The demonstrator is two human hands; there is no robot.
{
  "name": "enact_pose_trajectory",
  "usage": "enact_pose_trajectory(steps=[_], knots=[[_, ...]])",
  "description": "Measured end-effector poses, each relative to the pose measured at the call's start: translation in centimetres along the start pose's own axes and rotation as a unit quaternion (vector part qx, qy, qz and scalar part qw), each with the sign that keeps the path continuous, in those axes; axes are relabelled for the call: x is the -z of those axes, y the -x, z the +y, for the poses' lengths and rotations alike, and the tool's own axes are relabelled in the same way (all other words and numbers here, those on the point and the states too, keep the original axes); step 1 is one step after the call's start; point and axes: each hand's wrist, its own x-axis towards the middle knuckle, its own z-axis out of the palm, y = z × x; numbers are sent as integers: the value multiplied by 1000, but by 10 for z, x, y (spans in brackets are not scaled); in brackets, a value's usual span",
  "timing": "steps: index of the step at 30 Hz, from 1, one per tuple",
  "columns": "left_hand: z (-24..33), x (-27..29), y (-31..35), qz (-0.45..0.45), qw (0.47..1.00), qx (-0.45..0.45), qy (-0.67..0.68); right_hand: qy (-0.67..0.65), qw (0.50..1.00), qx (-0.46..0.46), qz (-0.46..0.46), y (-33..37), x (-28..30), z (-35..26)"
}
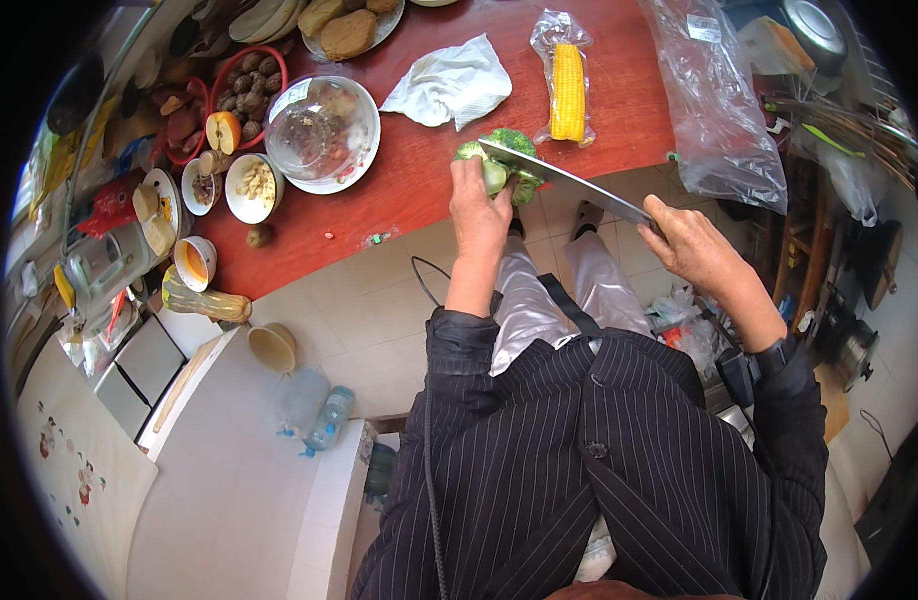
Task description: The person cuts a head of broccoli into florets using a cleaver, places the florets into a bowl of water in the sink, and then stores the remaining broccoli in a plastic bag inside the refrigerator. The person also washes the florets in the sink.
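Note:
A head of broccoli (509, 143) is held up at the front edge of the red table, its pale green stem toward me. My left hand (476, 212) is closed around its left side. In my right hand (691, 245) is the handle of a kitchen knife (579, 183). The wide blade slants up to the left and its tip end lies against the broccoli, across the stem side; how deep it reaches I cannot tell. Behind the broccoli lie a crumpled white paper towel (449, 85) and a corn cob (569, 95) in clear plastic wrap.
Left on the red table (379, 205) are a plate under a clear dome (322, 132), small bowls such as one with pale pieces (252, 188), a red basket of walnuts (249, 85) and a squash (206, 300). A large clear plastic bag (714, 100) hangs over the right edge.

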Motion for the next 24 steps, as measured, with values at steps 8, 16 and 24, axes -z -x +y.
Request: enact_pose_trajectory(steps=[8,16,24], knots=[[12,-9,11,10,1000,9,-14,125,992,-20,-8,35,8,-53],[8,-10,11,21,1000,14,10,142,989,-32,-11,36,-2,-61],[2,-12,5,74,997,-19,-24,176,979,-80,-71,21,-9,-31]])
